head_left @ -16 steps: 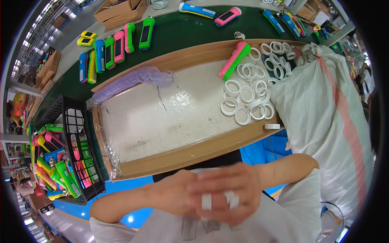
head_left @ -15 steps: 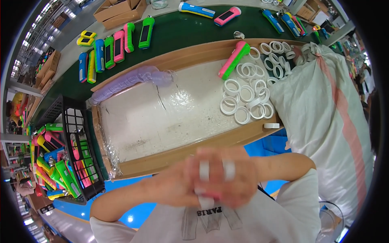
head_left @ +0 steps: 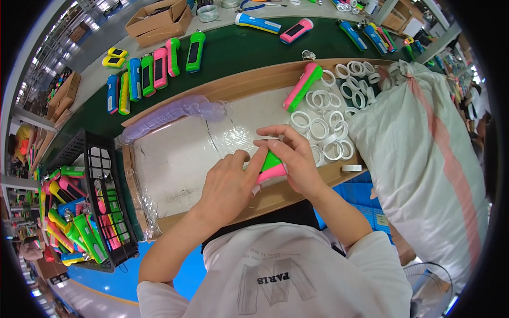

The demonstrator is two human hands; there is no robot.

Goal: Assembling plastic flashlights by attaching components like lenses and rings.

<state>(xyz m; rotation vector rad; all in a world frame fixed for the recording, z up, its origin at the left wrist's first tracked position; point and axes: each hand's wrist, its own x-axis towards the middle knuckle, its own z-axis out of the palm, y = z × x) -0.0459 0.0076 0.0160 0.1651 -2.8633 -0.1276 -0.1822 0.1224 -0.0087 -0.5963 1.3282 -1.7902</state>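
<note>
Above the near edge of the cardboard tray [head_left: 297, 193], a pink and green flashlight [head_left: 272, 170] is held between my two hands. My left hand [head_left: 229, 180] is closed on its near left side, and my right hand [head_left: 298, 161] grips its right side with thumb and fingers bent over the top. Much of the flashlight is covered by my fingers. Just beyond my right hand lie many loose white plastic rings [head_left: 319, 129]. Another pink and green flashlight [head_left: 303, 87] rests at the far side of the tray, touching the ring pile.
To the left stands a black plastic basket [head_left: 108, 183] full of colourful flashlights. A purple stack of round pieces in clear film [head_left: 164, 117] lies along the tray's far left. A big white woven sack [head_left: 419, 159] leans at the right. Flashlights [head_left: 160, 69] line the green table behind.
Both hands have moved up and away from my body, over the tray's near edge. The flashlight between them, blurred and mostly hidden before, now shows its green and pink sides.
</note>
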